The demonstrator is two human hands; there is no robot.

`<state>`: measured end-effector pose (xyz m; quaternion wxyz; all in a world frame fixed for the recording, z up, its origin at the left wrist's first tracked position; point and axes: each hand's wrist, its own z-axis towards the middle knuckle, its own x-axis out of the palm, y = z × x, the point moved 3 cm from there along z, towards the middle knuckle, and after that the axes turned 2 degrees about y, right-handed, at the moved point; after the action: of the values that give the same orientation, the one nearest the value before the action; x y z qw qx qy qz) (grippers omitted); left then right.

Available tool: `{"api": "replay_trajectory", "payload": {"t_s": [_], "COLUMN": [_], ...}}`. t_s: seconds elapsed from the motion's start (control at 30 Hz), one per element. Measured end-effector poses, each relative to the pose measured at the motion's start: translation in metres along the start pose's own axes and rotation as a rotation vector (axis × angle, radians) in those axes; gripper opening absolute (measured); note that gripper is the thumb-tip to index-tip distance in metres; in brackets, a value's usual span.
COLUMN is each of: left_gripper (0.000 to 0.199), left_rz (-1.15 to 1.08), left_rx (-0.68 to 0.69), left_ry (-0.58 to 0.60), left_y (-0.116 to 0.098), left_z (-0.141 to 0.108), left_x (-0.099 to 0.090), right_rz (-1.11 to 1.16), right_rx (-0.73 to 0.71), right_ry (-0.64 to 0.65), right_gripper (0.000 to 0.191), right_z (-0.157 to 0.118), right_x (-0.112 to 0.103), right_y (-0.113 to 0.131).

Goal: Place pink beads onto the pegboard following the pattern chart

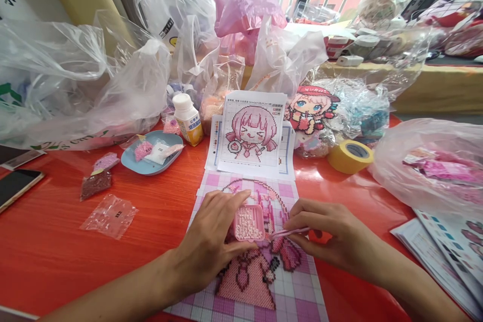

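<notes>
My left hand [215, 231] grips a small pink tray [259, 216] that holds pale pink fuse beads [247, 224]. Pinched in my right hand [324, 231] is a pair of pink tweezers [289, 232], its tip just right of the tray. Both hands are over a checkered pegboard [302, 292], where beads form a partly hidden character [245, 282] with a brown outline and a pink dress. Behind the board a printed pattern sheet [252, 133] leans upright, showing a pink-haired figure.
A blue plate [130, 163] with bead bags, a white bottle [187, 119] and a phone [18, 186] are to the left. Yellow tape [350, 156], a plastic bag [433, 161] and printed sheets [433, 249] lie right. Several plastic bags [132, 85] line the back.
</notes>
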<state>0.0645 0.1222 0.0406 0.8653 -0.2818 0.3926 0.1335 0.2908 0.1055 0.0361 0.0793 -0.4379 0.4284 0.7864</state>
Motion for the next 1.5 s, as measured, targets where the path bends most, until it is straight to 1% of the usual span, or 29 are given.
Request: {"api": "replay_trajectory", "payload": {"t_s": [0.23, 0.8, 1.13, 1.33, 1.5], "left_gripper": [0.062, 0.06, 0.058, 0.059, 0.06], "left_rz": [0.016, 0.04, 0.038, 0.027, -0.001], "left_rx": [-0.002, 0.005, 0.013, 0.011, 0.018], "left_ry": [0.003, 0.008, 0.004, 0.014, 0.041], "left_y": [-0.001, -0.001, -0.001, 0.0, -0.001], "left_z": [-0.001, -0.002, -0.003, -0.005, -0.002], "left_x": [0.001, 0.001, 0.002, 0.002, 0.002], "right_rz": [-0.035, -0.041, -0.03, 0.015, -0.028], "right_rx": [-0.004, 0.003, 0.007, 0.007, -0.026], "right_ry": [0.022, 0.052, 0.033, -0.019, -0.151], "right_gripper": [0.013, 0.012, 0.012, 0.011, 0.013], "right_z": [-0.002, -0.002, -0.002, -0.001, 0.002], "right_x": [0.003, 0.005, 0.007, 0.002, -0.003], "right_y": [-0.003, -0.004, -0.004, 0.0, 0.006]}}
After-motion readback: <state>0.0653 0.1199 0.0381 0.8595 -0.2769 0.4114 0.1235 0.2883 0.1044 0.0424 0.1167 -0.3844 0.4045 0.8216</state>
